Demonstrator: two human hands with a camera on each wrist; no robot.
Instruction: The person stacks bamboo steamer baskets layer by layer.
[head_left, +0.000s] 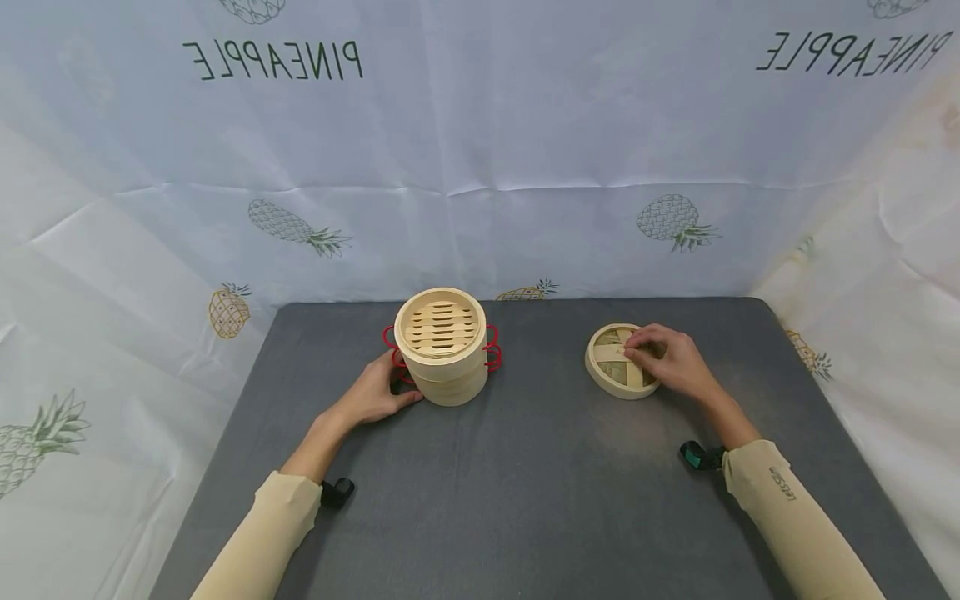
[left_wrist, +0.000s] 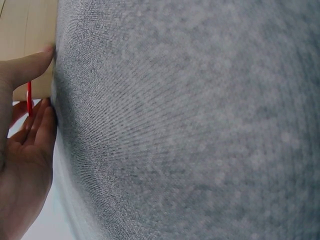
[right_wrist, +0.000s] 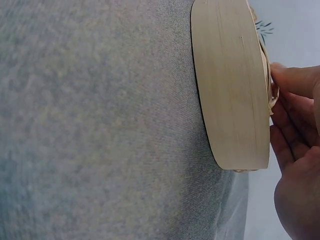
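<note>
I have a pale cloth filling the back and sides of the head view, printed with pineapples and with the word PINEAPPLE in reverse. Before it spreads the dark grey table, and two beige sleeves reach in over its near part.

The biggest container I see is a round bamboo steamer, upright near the table's far edge, left of centre. Its top is uncovered, so I look straight onto the slatted floor of the upper tier; what lies beneath is hidden from me. Well apart to the right, the steamer's lid sits on the table with its crossed bands upward, its underside out of my sight.

The left hand grips the steamer low on its left side, thumb on the near wall and fingers around behind, the span between them wide. The right hand pinches the top of the lid, thumb and fingertips almost together.

A small dark device shows at each wrist. Red handles stick out on both sides of the steamer. Smallest is the lid's loop, between the right thumb and fingers.
</note>
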